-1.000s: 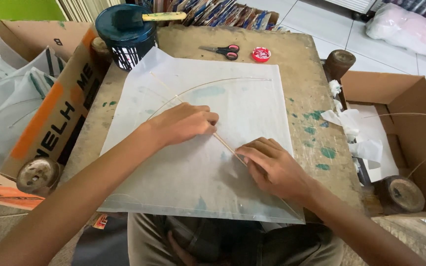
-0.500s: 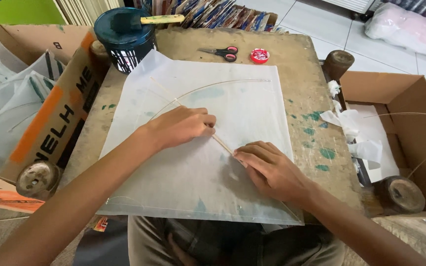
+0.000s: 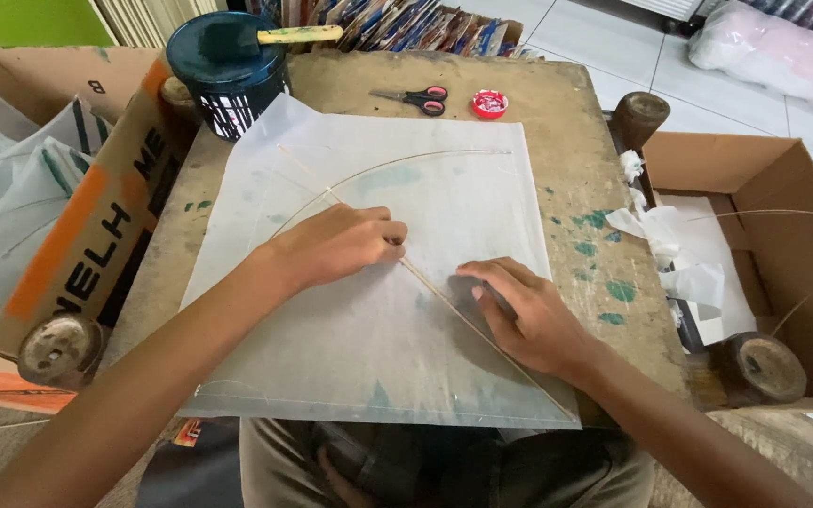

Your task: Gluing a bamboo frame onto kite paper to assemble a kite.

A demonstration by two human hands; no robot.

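Observation:
A large sheet of thin white paper point(image 3: 444, 198) lies flat on a worn wooden table point(image 3: 566, 113). A thin straight bamboo stick point(image 3: 430, 290) runs diagonally across it, and a curved stick point(image 3: 397, 162) arcs over its upper half. My left hand point(image 3: 336, 245) rests on the sheet's middle, fingertips pressing the straight stick. Just to the right, my right hand point(image 3: 529, 315) lies flat with fingers spread, pressing the paper beside the same stick. Neither hand grips anything.
A dark green tub point(image 3: 226, 71) with a brush across its top stands at the back left. Scissors point(image 3: 416, 97) and a red lid point(image 3: 489, 103) lie at the back. Cardboard boxes flank the table: plastic bags left point(image 3: 11, 207), paper scraps right point(image 3: 698, 254).
Both hands have shifted slightly along the straight stick, the right hand sliding a little down and right; the paper and sticks stay where they were.

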